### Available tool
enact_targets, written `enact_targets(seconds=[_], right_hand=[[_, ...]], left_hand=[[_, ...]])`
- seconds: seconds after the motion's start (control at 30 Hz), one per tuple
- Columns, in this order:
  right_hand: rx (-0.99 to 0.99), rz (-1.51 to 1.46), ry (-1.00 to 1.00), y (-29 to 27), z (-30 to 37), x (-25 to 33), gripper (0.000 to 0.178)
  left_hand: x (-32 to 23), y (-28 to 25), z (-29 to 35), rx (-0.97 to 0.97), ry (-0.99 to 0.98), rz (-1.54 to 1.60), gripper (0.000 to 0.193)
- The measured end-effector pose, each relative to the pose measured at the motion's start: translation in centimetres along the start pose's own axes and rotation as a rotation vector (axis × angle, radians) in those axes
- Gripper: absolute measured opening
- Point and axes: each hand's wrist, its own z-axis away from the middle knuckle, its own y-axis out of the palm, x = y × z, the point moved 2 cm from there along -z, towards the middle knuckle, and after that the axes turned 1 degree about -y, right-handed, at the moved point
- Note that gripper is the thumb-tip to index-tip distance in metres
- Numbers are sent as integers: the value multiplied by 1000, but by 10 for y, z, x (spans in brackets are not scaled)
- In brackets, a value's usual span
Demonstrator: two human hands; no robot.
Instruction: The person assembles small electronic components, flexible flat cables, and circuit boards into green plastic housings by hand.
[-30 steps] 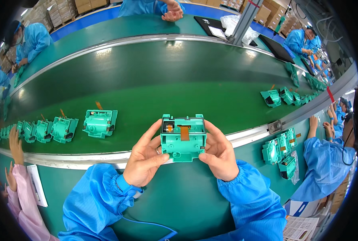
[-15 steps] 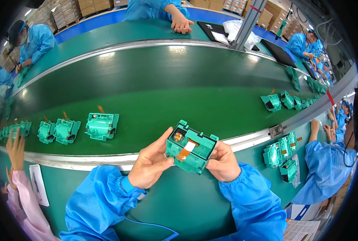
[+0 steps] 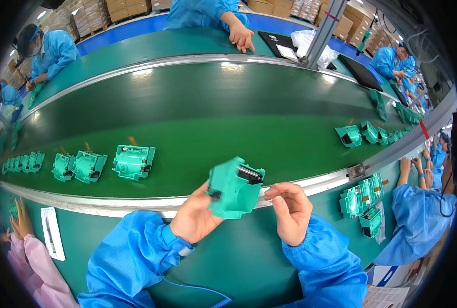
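My left hand grips a teal plastic housing and holds it tilted above the metal rail at the belt's near edge. Its plain back faces me, with a dark part showing at its top right. My right hand hovers just to the right of the housing, fingers apart, holding nothing; its fingertips are close to the part's edge. Both forearms wear blue sleeves.
A green conveyor belt carries teal housings: one to my left, several more farther left, others at the far right. Finished units stand on the bench to my right. Co-workers' hands rest at left, right and across.
I held the housing in both hands with its open face up. Now it is turned over toward the left, only the left hand holds it, and the right hand has let go.
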Motion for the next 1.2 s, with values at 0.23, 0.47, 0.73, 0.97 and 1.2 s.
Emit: enact_targets(seconds=[0.23,0.47,0.73,0.97,1.2], right_hand=[[-30,29,37,3,0,-1,20],[-32,33,64,-3,-1,-10,17],[9,149,107,-9,-10,-3,24],[284,1110,-91,-82,-87,58,57],[193,1838,339,-236,-137,37,91]], left_hand=[[-5,-2,6,-76,-132,296,70],[-11,4,-4,-166,199,-336,65],[-47,3,-9,-775,719,-1838,63],[-53,-12,-6,-954,671,-1922,69],[-48,-4,-6,-958,671,-1917,81]])
